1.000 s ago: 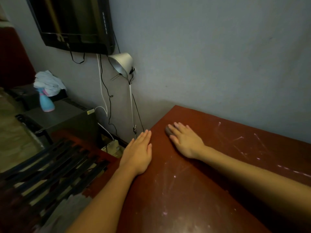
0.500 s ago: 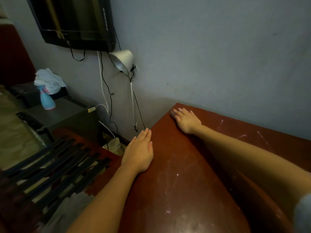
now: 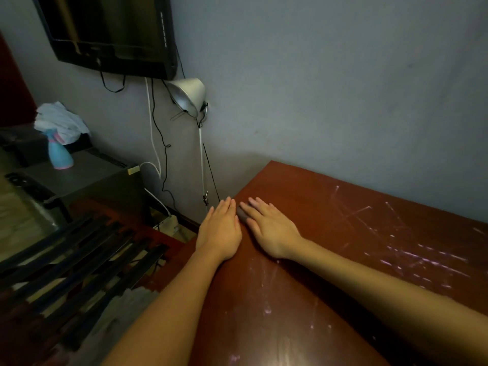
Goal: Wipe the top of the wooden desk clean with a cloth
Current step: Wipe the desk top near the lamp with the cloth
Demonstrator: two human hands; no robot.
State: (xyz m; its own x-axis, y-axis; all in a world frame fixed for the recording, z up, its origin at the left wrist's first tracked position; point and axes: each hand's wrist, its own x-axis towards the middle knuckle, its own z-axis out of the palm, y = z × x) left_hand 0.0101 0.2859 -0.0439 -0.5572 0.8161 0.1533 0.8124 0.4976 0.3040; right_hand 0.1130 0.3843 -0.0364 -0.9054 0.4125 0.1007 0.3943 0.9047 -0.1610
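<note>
Your right hand (image 3: 269, 228), fingers straight, presses the dark cloth (image 3: 240, 215) flat at the 9 o'clock edge of the desk (image 3: 330, 299), left hand (image 3: 220, 232) flat and empty beside it; pale streaks (image 3: 422, 257) toward 3 o'clock suggest much is left unwiped.

Dim room light. Grey wall (image 3: 330, 88) directly beyond the fingers (image 3: 258, 207). Above-left of them: dark wall-mounted screen (image 3: 111, 35), white cone lamp (image 3: 190, 92) beneath it, cords (image 3: 158, 143) hanging down. Far left: low grey cabinet (image 3: 87, 178) bearing a blue spray bottle (image 3: 59, 155). Below-left: dark slatted frame (image 3: 68, 260).
</note>
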